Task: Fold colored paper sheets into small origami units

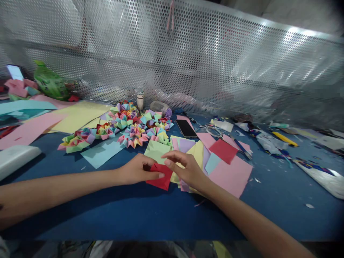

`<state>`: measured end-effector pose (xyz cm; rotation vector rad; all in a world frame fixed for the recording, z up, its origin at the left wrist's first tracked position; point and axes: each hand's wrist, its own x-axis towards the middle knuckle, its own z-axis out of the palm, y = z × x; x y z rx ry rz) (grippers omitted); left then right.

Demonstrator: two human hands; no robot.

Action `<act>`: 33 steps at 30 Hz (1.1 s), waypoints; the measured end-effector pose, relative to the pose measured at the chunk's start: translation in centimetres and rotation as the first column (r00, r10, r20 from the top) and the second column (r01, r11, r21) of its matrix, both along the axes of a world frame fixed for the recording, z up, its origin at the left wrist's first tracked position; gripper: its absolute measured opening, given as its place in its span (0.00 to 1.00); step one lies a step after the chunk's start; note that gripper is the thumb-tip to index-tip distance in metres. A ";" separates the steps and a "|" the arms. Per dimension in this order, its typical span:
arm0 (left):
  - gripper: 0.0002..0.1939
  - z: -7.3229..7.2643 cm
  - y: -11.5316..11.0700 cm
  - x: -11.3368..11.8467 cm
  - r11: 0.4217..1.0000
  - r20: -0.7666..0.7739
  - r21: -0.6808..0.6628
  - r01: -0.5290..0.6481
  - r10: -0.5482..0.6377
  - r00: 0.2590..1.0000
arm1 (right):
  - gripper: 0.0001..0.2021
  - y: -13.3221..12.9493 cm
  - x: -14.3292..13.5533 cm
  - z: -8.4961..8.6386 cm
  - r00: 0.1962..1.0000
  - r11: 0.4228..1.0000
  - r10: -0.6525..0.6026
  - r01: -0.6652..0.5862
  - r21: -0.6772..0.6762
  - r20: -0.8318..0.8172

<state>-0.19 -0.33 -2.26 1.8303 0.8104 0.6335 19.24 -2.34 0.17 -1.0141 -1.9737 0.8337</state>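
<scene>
A small folded square of red paper [161,183] is pinched in my left hand [139,169], the thumb lying across its face. My right hand [185,167] is at the paper's upper right, its fingers curved and thumb and forefinger apart; whether a fingertip touches the red paper I cannot tell. Behind and beneath the hands lie coloured paper squares, among them a pale green sheet [157,150], a purple one [186,145] and a larger pink one [231,175]. Another red square [223,150] rests on the pink sheets.
Several folded paper stars [134,135] cluster behind my left hand, near a light blue sheet [103,152]. A black phone [186,128], a clear jar [160,107] and a blue pen [242,147] lie farther back. A perforated metal panel [188,64] closes off the blue table's [120,211] far side.
</scene>
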 end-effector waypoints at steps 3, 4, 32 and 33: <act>0.19 0.1 -0.1 0.0 0.997 -0.059 0.070 0.021 -0.017 0.998 | 0.11 -0.1 -0.2 0.0 0.992 0.999 0.031 -0.035 0.037 0.121; 0.18 0.1 -0.2 0.0 0.998 -0.053 0.051 0.024 -0.021 0.998 | 0.11 -0.1 -0.3 -0.1 0.991 0.998 0.013 -0.020 0.051 0.136; 0.15 -0.1 0.4 0.2 0.985 0.091 -0.151 0.079 -0.066 0.994 | 0.13 -0.6 -0.6 -0.9 0.989 0.993 -0.116 0.117 -0.002 0.090; 0.14 0.0 0.3 0.2 0.988 0.076 -0.138 0.075 -0.065 0.995 | 0.13 -0.6 -0.6 -0.9 0.989 0.993 -0.116 0.116 0.010 0.097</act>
